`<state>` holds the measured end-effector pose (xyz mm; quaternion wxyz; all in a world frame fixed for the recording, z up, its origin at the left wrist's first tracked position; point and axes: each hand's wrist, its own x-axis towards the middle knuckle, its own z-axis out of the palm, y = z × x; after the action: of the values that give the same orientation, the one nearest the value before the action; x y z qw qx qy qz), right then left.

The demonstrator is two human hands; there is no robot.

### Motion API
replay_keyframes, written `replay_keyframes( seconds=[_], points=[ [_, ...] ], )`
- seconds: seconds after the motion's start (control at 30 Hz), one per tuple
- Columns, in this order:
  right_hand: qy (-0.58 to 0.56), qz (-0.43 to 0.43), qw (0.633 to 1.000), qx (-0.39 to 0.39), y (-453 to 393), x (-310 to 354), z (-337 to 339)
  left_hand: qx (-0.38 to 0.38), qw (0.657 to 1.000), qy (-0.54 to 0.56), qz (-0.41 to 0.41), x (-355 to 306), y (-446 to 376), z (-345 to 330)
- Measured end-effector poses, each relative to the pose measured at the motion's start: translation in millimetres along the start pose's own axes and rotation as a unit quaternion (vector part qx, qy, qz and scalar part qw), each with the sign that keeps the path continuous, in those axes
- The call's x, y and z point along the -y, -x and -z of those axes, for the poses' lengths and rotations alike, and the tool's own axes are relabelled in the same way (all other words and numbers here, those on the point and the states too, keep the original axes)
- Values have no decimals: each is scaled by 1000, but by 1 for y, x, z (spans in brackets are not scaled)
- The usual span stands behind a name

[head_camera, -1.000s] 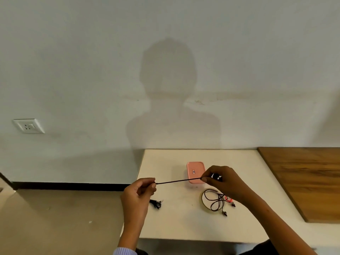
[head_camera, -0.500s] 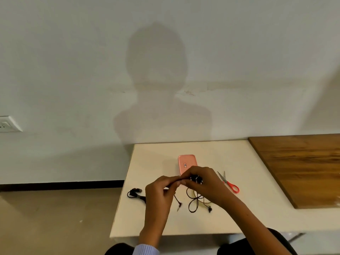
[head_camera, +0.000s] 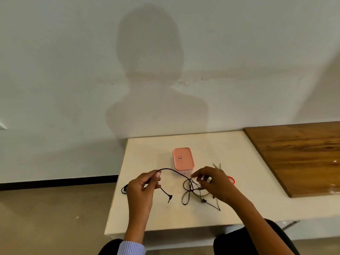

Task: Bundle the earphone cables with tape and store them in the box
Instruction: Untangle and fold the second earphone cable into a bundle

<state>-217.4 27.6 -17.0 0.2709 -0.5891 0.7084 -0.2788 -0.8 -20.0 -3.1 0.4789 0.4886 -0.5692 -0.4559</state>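
Observation:
A black earphone cable (head_camera: 171, 170) arcs between my two hands above the white table (head_camera: 239, 203). My left hand (head_camera: 142, 186) pinches it near the plug end, and the jack (head_camera: 169, 198) dangles below. My right hand (head_camera: 211, 183) pinches the other part, where loose loops (head_camera: 187, 194) hang and spread on the table over a tape roll that is mostly hidden. A second bundled black cable (head_camera: 124, 189) lies at the table's left edge, partly behind my left hand. The pink box (head_camera: 183, 159) stands shut just beyond my hands.
Scissors with red handles (head_camera: 230, 178) lie right of my right hand, blades pointing away. A wooden tabletop (head_camera: 298, 155) adjoins on the right. The wall is close behind the table, and floor lies to the left.
A second ago the cable was stretched taut between my hands; they then came together at the box. Now they are apart again, with the cable slack in an arc and loops dropped on the table.

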Motion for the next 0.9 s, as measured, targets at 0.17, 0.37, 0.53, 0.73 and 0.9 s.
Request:
replay_keyframes(
  seconds=[0.17, 0.37, 0.53, 0.73, 0.9],
  points=[
    [-104, 22, 994, -22, 5, 30, -12, 27, 998, -52, -26, -1, 5, -9],
    [-139, 59, 988, -8, 6, 45, -30, 35, 994, -90, -50, 2, 4, -10],
    [-119, 48, 991, -28, 0, 31, -13, 27, 993, -105, -45, 4, 0, 0],
    [-113, 36, 991, -62, 2, 13, 9, -13, 995, -94, -25, 9, -4, 13],
    [-96, 30, 992, -81, 3, 12, 6, 34, 984, -174, -5, 15, -4, 13]
  ],
)
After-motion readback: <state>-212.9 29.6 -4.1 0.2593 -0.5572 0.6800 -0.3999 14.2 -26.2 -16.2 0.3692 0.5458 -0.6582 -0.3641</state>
